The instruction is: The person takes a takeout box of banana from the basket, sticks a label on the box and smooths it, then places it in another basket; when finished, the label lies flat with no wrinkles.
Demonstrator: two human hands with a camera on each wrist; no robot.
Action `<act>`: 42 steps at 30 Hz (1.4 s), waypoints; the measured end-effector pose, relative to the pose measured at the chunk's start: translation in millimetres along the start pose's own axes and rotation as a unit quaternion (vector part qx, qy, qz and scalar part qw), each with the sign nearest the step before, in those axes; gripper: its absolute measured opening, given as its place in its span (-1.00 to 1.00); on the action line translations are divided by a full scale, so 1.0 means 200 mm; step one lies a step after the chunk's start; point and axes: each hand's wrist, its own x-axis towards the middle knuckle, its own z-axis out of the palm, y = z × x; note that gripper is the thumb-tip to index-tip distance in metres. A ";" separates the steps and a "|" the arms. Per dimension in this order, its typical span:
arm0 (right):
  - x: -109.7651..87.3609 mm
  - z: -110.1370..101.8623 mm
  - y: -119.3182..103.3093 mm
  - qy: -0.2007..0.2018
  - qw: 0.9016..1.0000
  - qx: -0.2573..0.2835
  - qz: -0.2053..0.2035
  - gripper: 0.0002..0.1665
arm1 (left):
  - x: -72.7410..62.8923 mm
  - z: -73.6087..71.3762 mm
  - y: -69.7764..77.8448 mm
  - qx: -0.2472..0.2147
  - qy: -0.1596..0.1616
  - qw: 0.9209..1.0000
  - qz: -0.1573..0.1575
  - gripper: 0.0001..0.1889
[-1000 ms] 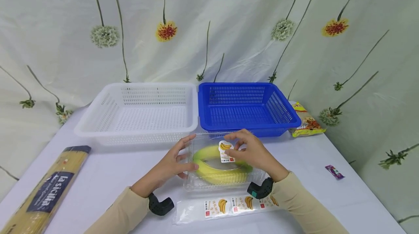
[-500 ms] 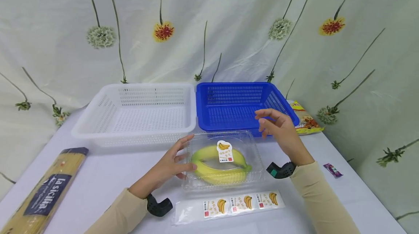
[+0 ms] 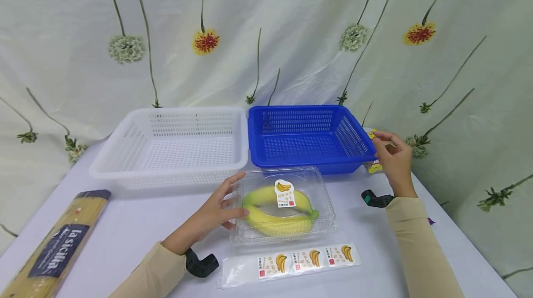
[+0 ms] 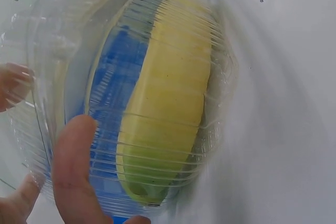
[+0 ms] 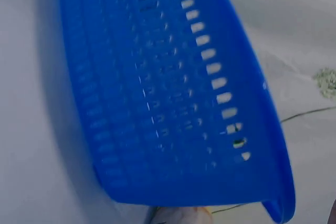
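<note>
A clear plastic clamshell box with bananas inside sits at the middle of the table, a banana label stuck on its lid. My left hand holds the box's left end, thumb on the near side and fingers spread along the left edge. The left wrist view has the thumb against the ribbed plastic, beside a banana. Past the right corner of the blue basket, my right hand is over a yellow snack bag, fingers loosely bent with nothing visible between them.
A strip of banana labels lies in front of the box. A white basket stands left of the blue one. Packaged spaghetti lies at the left. A small purple packet shows beside the right sleeve. A floral curtain hangs behind.
My right hand has let go of the label on the lid and moved right and away, past the blue basket to the snack bag. The left hand stays on the box.
</note>
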 end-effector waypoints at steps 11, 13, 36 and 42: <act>0.03 -0.05 0.15 0.006 0.986 -0.032 0.167 -0.57 | 0.00 0.00 0.00 0.026 0.005 1.000 -0.017 0.06; 0.03 -0.04 0.17 -0.024 0.982 -0.015 0.184 -0.53 | 0.00 0.00 0.00 0.026 -0.001 0.999 -0.022 0.06; 0.01 0.00 0.23 -0.067 0.978 -0.016 0.198 -0.33 | -0.04 0.03 0.07 -0.035 -0.024 0.999 -0.019 0.02; 0.01 0.01 0.23 -0.071 0.978 -0.012 0.195 -0.33 | -0.08 0.04 0.12 -0.042 -0.038 0.998 -0.014 0.02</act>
